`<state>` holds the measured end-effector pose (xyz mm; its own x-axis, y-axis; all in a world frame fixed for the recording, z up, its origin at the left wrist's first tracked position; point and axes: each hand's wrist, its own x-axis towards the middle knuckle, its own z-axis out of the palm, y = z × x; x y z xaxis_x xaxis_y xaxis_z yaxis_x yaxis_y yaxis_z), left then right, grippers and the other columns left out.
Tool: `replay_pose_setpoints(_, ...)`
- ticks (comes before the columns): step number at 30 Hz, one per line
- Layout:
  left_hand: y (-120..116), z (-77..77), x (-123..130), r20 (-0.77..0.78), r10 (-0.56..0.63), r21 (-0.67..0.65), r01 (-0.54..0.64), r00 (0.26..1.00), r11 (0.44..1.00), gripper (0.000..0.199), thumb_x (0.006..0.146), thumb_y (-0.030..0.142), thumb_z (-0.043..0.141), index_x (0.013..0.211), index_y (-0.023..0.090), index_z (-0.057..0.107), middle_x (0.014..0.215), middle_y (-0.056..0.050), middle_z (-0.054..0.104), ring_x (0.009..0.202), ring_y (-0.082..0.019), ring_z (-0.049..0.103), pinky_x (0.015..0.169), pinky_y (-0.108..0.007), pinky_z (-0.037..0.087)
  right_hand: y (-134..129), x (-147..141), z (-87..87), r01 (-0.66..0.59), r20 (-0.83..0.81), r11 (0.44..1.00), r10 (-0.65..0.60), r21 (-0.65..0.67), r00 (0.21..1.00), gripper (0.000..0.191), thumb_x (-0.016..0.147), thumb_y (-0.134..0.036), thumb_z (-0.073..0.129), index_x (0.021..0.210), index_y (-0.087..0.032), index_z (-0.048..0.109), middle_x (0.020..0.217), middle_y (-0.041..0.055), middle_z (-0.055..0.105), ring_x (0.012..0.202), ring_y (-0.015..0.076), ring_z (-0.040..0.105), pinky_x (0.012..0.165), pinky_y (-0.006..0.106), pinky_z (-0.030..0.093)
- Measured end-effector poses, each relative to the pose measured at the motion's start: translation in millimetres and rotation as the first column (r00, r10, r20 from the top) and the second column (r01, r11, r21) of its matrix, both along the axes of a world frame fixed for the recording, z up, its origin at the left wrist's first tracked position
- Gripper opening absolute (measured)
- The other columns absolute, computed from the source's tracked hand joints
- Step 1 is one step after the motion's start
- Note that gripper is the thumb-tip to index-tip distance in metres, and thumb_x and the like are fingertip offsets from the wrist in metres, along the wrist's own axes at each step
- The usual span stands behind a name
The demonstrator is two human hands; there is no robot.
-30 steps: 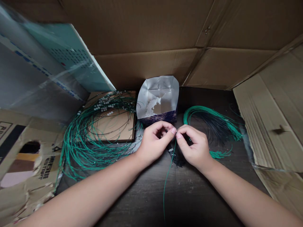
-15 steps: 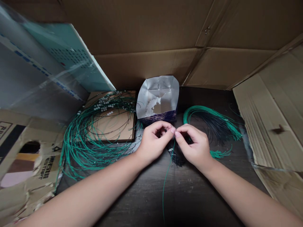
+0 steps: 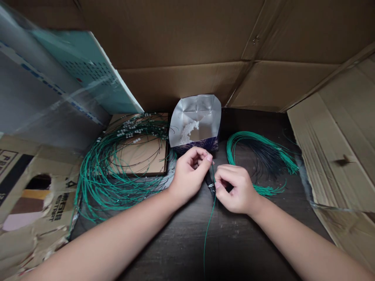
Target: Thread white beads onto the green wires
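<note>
A thin green wire (image 3: 208,224) runs up from the front of the dark table to both hands. My left hand (image 3: 191,169) pinches its upper end between thumb and forefinger; whatever small piece sits at that tip is hidden. Lower down, my right hand (image 3: 236,189) is closed on the same wire with thumb and forefinger. Behind the hands lies a black bundle (image 3: 210,182) with a light band, mostly covered. Just beyond them stands an opened silver-lined bag (image 3: 215,113) with small white beads (image 3: 189,132) inside.
Left, a big loose coil of green wires (image 3: 96,183) with white beads lies over a flat cardboard box (image 3: 140,156). On the right rests a bundle of green and black wires (image 3: 249,136). Cardboard walls (image 3: 181,82) enclose the back and sides of the table (image 3: 175,246).
My right hand has moved down and slightly left along the wire, away from my left hand. My left hand has shifted slightly left. A stretch of wire now shows between them.
</note>
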<state>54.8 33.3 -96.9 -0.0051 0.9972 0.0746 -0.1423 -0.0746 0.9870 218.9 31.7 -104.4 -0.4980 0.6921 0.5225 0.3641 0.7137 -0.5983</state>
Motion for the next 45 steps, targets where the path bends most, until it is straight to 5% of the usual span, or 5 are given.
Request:
replay_pose_setpoints(8, 1, 0.8, 2, 0.050, -0.013, -0.026, 0.014, 0.999, 1.000, 0.028, 0.086, 0.040, 0.077, 0.084, 0.017, 0.062, 0.073, -0.002, 0.070, 0.059, -0.010, 0.053, 0.057, -0.022, 0.041, 2, 9, 12.8, 0.124, -0.108, 0.987, -0.112, 0.107, 0.988, 0.030, 0.093, -0.014, 0.055, 0.066, -0.022, 0.047, 0.059, -0.0037, 0.044, 0.054, 0.0120, 0.041, 0.055, 0.029, 0.032)
replay_pose_setpoints(17, 3, -1.7, 2, 0.054, -0.073, -0.043, 0.075, 0.996, 0.996, 0.024, 0.083, 0.035, 0.077, 0.084, 0.017, 0.062, 0.075, -0.002, 0.071, 0.062, -0.010, 0.055, 0.059, -0.021, 0.041, 61, -8, 84.7, 0.386, -0.145, 0.866, -0.358, 0.319, 0.923, 0.015, 0.095, -0.018, 0.060, 0.080, -0.022, 0.062, 0.076, 0.0020, 0.067, 0.071, 0.0174, 0.061, 0.069, 0.032, 0.048)
replay_pose_setpoints(21, 4, -3.4, 1, 0.039, -0.101, -0.035, 0.103, 0.994, 0.994, 0.025, 0.082, 0.036, 0.078, 0.082, 0.017, 0.063, 0.077, -0.003, 0.071, 0.063, -0.010, 0.055, 0.059, -0.022, 0.041, 118, -46, 108.3, 0.198, 0.286, 0.942, -0.275, 0.272, 0.918, 0.012, 0.092, -0.019, 0.062, 0.097, -0.019, 0.073, 0.095, 0.0062, 0.075, 0.086, 0.0213, 0.068, 0.077, 0.033, 0.049)
replay_pose_setpoints(28, 5, -6.6, 1, -0.007, -0.107, -0.024, 0.107, 0.994, 0.994, 0.024, 0.082, 0.037, 0.079, 0.083, 0.016, 0.066, 0.072, 0.001, 0.061, 0.061, -0.009, 0.048, 0.057, -0.023, 0.036, 154, -102, 92.7, 0.078, 0.933, 0.974, 0.176, -0.210, 0.313, 0.033, 0.082, -0.024, 0.079, 0.115, -0.015, 0.079, 0.105, 0.0115, 0.079, 0.089, 0.0250, 0.071, 0.070, 0.032, 0.046)
replay_pose_setpoints(45, 5, -2.9, 0, 0.002, -0.169, -0.031, 0.169, 0.986, 0.985, 0.032, 0.082, 0.044, 0.080, 0.080, 0.016, 0.065, 0.074, 0.000, 0.061, 0.064, -0.010, 0.050, 0.062, -0.024, 0.039, 136, -115, 90.8, 0.033, 0.952, 0.992, 0.107, -0.121, 0.288, 0.027, 0.081, -0.012, 0.076, 0.106, -0.009, 0.083, 0.101, 0.0202, 0.080, 0.093, 0.0322, 0.076, 0.080, 0.038, 0.056)
